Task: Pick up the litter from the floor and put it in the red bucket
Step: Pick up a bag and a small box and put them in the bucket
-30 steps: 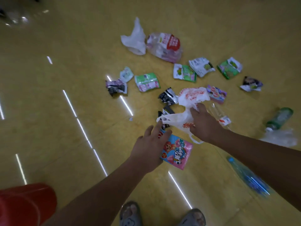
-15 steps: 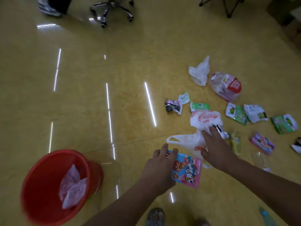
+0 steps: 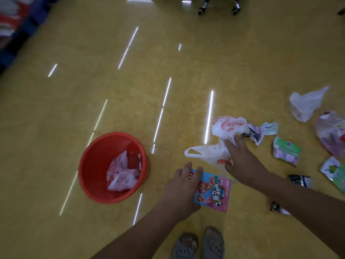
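Progress check: early going. One crumpled pink-and-white bag (image 3: 121,172) sits inside the red bucket (image 3: 95,157), the only piece banked as far as I can see. Plenty is left on the floor (image 3: 168,90). Reading from the right hand (image 3: 240,161), there's a purple wrapper (image 3: 255,131) at one o'clock, a limp white bag (image 3: 306,103) further out at two, a green packet (image 3: 286,150) at three and a dark wrapper (image 3: 300,180) at four, with more running off the frame edge.

Both hands are loaded, though! The left hand (image 3: 182,187) has its fingers (image 3: 188,171) curled over the top edge of the pink-and-blue snack packet (image 3: 214,191), which spreads from the knuckles toward four o'clock. The thumb is hidden underneath, so a pinch is my read. The right hand's fingers are bunched into the white shopping bag (image 3: 225,128). Its red-printed body billows at twelve o'clock of the fingertips (image 3: 237,141), and one handle loop trails out at nine.

The bucket stands at nine o'clock of the left hand, near but apart. Two pieces look a short swing from going in.
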A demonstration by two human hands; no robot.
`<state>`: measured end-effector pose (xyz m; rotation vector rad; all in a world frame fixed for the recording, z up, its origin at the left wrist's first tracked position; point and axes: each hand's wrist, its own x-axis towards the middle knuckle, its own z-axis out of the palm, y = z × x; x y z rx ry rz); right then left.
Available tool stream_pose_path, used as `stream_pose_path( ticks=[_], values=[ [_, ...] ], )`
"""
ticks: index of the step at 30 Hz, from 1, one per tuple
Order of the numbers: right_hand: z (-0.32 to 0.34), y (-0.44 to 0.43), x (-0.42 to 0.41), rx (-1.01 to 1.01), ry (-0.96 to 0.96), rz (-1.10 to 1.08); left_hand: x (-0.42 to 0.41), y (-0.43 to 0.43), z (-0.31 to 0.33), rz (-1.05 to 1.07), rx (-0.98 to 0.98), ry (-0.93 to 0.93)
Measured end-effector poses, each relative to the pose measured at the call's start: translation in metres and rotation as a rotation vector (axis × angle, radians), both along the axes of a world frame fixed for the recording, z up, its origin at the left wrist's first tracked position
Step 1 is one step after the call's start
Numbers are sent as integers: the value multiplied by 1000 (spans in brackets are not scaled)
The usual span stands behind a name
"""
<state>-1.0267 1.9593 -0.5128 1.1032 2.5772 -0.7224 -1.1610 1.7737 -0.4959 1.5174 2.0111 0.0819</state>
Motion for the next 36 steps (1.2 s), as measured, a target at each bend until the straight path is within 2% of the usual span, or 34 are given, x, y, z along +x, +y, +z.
stream_pose_path(
  ticks=[14,23,31,36],
  values=[
    [1,-39,-143,-86,41,377,-56,-89,-2,518,-66,50],
    [-38,-106,-214,-166,46,470,-106,-157,-35,789,-208,54],
    [-98,-156,-279,-191,-35,649,-162,-189,-84,797,-352,38],
    [-133,-178,-315,-236,-132,709,-191,-189,-118,683,-430,199]
  ],
)
